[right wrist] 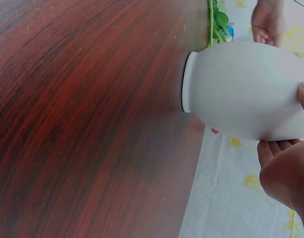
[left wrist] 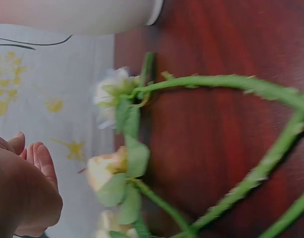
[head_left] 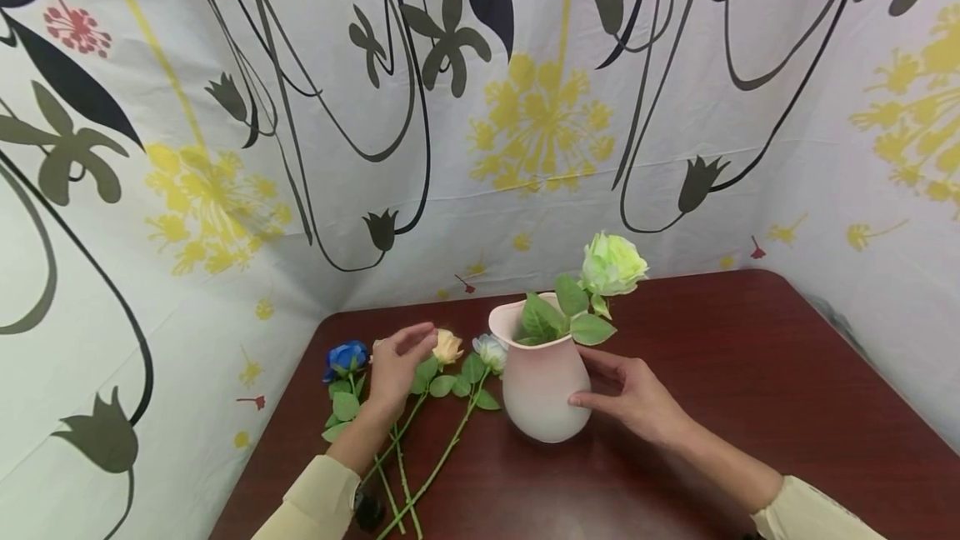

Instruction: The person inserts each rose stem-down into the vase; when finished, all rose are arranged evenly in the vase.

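My right hand (head_left: 637, 397) grips the side of a pink-to-white vase (head_left: 546, 394), its thumb on the near face and its fingers round the back. From the vase's wavy mouth leans a pale green rose (head_left: 613, 265), its bloom tilted to the right. The right wrist view shows the vase's base (right wrist: 188, 82) at the tabletop. My left hand (head_left: 399, 367) hovers over the loose roses with fingers loosely bent and nothing in them. Around it lie a blue rose (head_left: 345, 359), a peach rose (head_left: 447, 347) and a whitish-blue rose (head_left: 491, 352). Another cream rose (left wrist: 109, 223) shows in the left wrist view.
The roses' green stems (head_left: 442, 465) cross one another on the dark red wooden table (head_left: 735, 373), left of the vase. A white cloth (head_left: 480, 232) printed with flowers hangs behind the table and at both sides.
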Demonstrator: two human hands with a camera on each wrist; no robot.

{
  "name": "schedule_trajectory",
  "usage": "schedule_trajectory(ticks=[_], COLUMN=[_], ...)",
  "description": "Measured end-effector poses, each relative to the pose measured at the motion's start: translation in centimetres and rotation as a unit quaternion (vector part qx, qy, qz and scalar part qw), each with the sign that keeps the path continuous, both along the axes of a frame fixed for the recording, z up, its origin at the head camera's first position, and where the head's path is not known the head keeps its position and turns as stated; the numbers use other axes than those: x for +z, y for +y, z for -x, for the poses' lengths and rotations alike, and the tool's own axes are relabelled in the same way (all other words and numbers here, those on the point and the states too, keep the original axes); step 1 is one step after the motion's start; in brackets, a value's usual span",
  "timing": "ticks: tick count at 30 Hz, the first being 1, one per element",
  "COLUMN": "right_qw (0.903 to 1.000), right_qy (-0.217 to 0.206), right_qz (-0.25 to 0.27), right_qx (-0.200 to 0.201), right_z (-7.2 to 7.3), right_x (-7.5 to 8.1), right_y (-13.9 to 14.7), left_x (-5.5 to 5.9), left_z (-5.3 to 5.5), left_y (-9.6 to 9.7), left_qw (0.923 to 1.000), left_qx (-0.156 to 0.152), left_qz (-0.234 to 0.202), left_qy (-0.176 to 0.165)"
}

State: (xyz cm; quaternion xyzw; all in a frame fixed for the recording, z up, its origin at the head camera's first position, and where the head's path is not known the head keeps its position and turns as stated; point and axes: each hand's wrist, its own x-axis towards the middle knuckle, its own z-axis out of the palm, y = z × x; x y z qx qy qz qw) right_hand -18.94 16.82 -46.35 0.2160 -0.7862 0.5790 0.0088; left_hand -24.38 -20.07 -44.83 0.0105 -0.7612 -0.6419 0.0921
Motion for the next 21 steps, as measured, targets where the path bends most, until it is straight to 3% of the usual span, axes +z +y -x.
schedule_trajectory(ticks=[7, 15, 21], right_qw=[1.0000, 0.9999, 0.9999], right_qy=[0.004, 0.005, 0.004], right_qz=[-0.001, 0.009, 0.012], right_qx=[0.001, 0.010, 0.011], right_z=[-0.1, -0.2, -0.2], right_x=[0.1, 0.2, 0.2], right_y=[0.0, 0.0, 0.0], left_x=[-2.2, -3.5, -4.4], left_z=[-1.1, -2.7, -3.8], left_y=[0.0, 0.1, 0.3], left_qw=[0.9985, 0.9916, 0.9885], left_qx=[-0.032, -0.079, -0.095], left_qz=[-0.018, -0.054, -0.045], left_qy=[-0.041, -0.087, -0.109])
